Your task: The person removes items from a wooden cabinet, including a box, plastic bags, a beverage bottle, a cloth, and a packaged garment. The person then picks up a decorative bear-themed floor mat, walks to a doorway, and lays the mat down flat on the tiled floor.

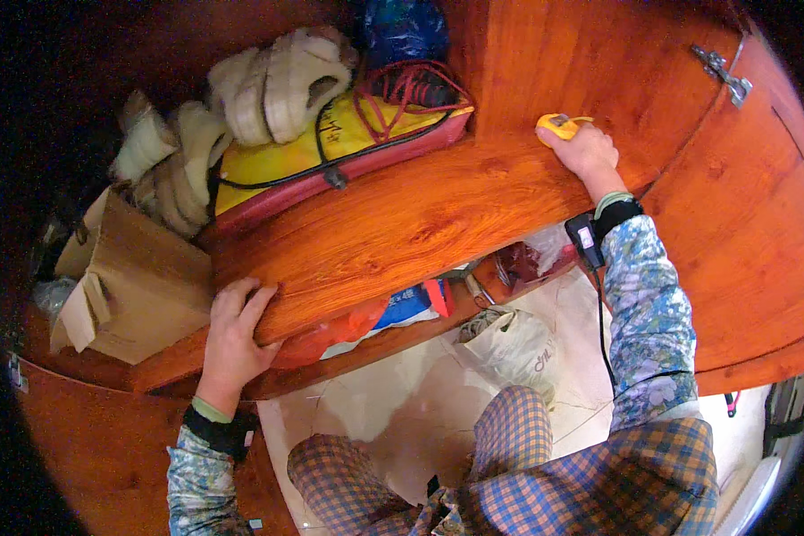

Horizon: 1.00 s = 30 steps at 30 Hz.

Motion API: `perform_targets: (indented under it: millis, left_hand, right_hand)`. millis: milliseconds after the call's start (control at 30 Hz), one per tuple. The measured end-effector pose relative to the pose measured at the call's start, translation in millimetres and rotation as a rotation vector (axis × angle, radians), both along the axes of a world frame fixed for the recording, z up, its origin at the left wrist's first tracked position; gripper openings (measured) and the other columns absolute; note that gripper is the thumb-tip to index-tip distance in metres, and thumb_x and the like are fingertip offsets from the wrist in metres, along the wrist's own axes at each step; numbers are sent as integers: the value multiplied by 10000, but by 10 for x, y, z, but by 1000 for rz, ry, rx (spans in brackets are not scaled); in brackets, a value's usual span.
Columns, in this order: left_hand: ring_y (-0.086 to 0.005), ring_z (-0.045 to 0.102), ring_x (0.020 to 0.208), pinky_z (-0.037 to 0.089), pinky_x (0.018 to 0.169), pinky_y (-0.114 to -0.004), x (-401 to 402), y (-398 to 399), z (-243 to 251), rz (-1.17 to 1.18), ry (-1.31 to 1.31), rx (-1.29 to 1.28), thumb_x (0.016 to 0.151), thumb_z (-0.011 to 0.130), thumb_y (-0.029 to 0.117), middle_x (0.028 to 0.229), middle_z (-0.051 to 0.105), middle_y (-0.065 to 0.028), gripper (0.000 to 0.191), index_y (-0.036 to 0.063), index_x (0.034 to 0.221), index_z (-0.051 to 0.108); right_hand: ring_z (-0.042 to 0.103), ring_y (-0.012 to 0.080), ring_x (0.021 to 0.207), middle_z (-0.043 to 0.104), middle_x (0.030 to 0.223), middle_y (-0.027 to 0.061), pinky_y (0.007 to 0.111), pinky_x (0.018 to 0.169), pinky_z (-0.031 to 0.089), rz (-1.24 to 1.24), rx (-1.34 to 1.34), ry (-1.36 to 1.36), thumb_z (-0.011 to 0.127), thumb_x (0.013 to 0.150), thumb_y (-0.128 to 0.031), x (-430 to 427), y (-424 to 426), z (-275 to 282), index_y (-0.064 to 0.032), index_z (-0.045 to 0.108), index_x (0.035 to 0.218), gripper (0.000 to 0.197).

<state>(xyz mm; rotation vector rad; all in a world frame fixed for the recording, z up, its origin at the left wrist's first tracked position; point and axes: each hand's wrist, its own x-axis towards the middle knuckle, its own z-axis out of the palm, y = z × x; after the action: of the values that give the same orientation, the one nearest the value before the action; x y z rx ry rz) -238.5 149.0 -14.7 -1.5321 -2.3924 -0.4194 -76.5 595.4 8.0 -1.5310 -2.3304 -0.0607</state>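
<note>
My right hand (591,157) is closed around a yellow tape measure (557,127), holding it against the right end of a wooden cabinet shelf (402,228), beside the upright side panel (543,74). A short bit of yellow tape (584,119) shows past my fingers. My left hand (236,328) lies on the shelf's front edge towards its left end, fingers apart on top and thumb at the edge. Just left of that hand stands an open cardboard box (151,288). The tape measure's underside is hidden by my right hand.
A yellow and red bag (268,164) with red cord and beige padded items (278,87) fill the shelf's back. Beneath are a red plastic bag (335,331) and a blue-white package (409,307). A white bag (519,352) stands on the floor. A hinged door (744,221) swings out right.
</note>
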Motion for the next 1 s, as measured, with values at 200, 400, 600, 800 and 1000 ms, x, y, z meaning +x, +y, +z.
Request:
perform_targets:
  millis: [200, 400, 600, 800, 1000]
  left_hand:
    - [-328, 417, 1041, 351, 896, -389, -37, -93, -61, 13, 14, -22, 492, 717, 28, 1105, 449, -144, 649, 82, 1098, 490]
    - [-338, 422, 1054, 353, 903, -384, -287, -31, -112, -56, 35, 13, 568, 687, 17, 1144, 444, -159, 626, 77, 1150, 465]
    - [-335, 402, 1096, 336, 923, -391, -451, -4, -244, -98, 70, -52, 606, 663, 11, 1185, 424, -159, 630, 68, 1190, 434]
    - [-329, 374, 1140, 307, 956, -396, -458, 33, -523, -82, 136, -94, 649, 625, 32, 1212, 411, -156, 611, 72, 1218, 407]
    - [-330, 370, 1143, 301, 958, -397, -525, -59, -447, -132, 186, -133, 655, 604, 13, 1212, 413, -154, 602, 59, 1218, 396]
  right_hand:
    - [434, 315, 1114, 459, 1187, 196, 382, 905, 358, -10, -195, 34, 472, 549, -772, -180, 142, -79, -13, 465, 1171, 981]
    - [519, 249, 989, 525, 1094, 159, 307, 846, 409, 270, 188, 331, 624, 672, -503, 262, 21, -75, 24, 435, 1159, 742]
    - [570, 190, 838, 596, 878, 108, 284, 743, 448, 520, -53, 798, 617, 736, -118, 1253, -217, -1516, -5, 561, 922, 225]
    - [494, 312, 1018, 533, 1073, 184, 358, 872, 388, 269, -718, -151, 700, 627, -327, 2114, -871, -2998, -38, 499, 1125, 610]
    - [435, 337, 1077, 495, 1132, 180, 358, 914, 353, 698, -390, -110, 691, 592, -340, 1190, -1035, -3410, -87, 473, 1155, 655]
